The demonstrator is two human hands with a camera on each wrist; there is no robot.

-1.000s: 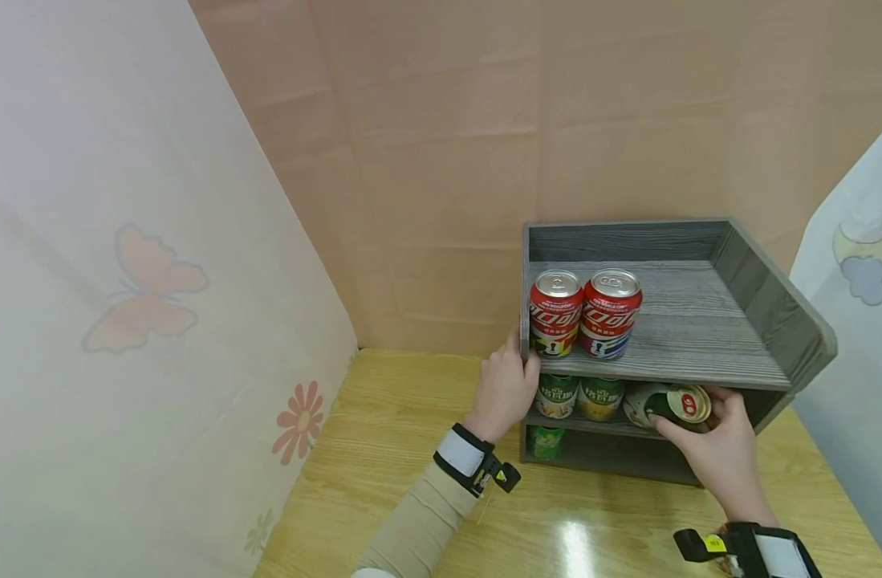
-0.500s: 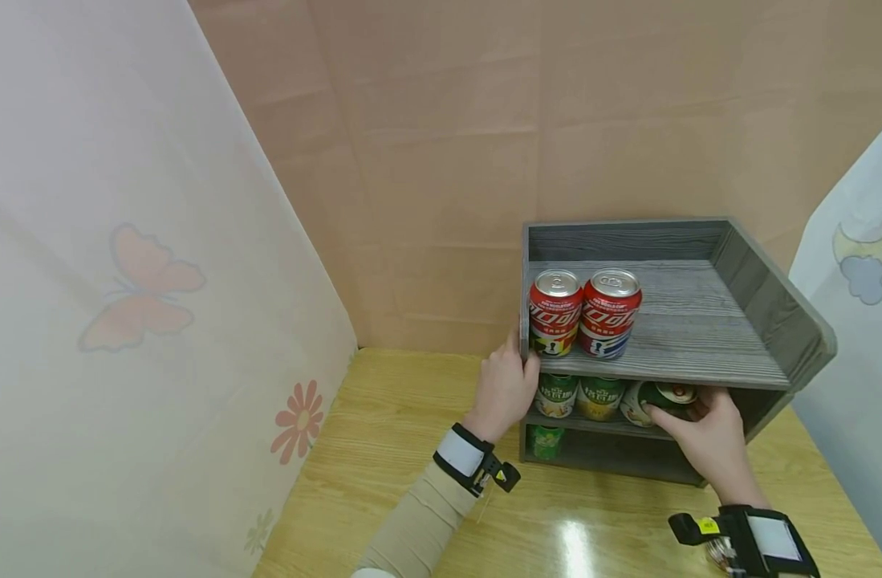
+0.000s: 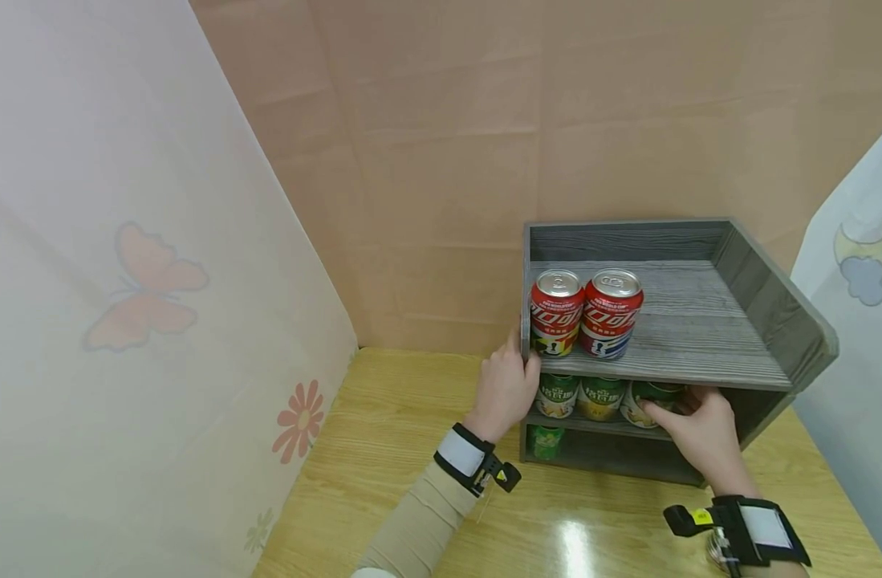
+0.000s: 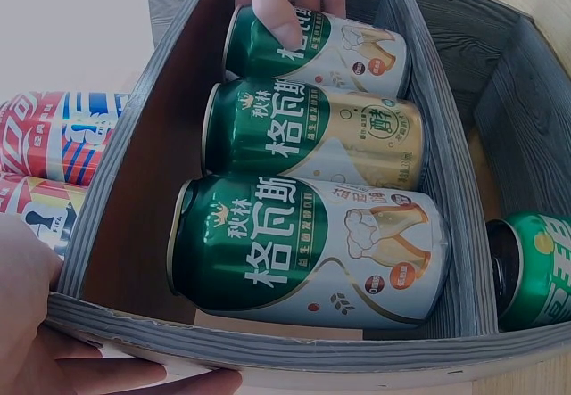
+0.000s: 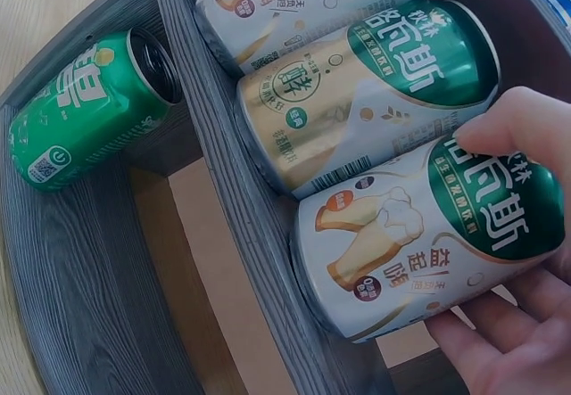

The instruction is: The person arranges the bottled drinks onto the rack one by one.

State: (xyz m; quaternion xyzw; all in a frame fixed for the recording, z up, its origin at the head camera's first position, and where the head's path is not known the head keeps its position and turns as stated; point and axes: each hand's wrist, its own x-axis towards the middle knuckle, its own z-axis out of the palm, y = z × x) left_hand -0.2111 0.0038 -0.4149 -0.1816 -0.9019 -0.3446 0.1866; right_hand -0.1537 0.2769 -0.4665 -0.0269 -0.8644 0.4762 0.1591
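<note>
My right hand [image 3: 709, 433] holds a green-and-white drink can [image 5: 384, 252] on the middle level of a grey wooden shelf [image 3: 689, 321]. Thumb and fingers lie on opposite sides of this can, which stands upright. Beside it are a green-and-gold can [image 5: 330, 114] and another green-and-white can [image 4: 312, 252], both upright. At the shelf's left side, my left hand [image 3: 504, 393] grips the side panel, its fingers along the outer face in the left wrist view.
Two red cola cans [image 3: 556, 313] stand on the top level at the left. A green can [image 5: 89, 110] stands on the bottom level at the left. The shelf rests on a light wooden table [image 3: 404, 433], with a tan sheet [image 3: 426, 160] behind it.
My right hand has moved slightly left and inward, turning the tilted can upright onto the middle level beside the other two. The left hand has stayed in place.
</note>
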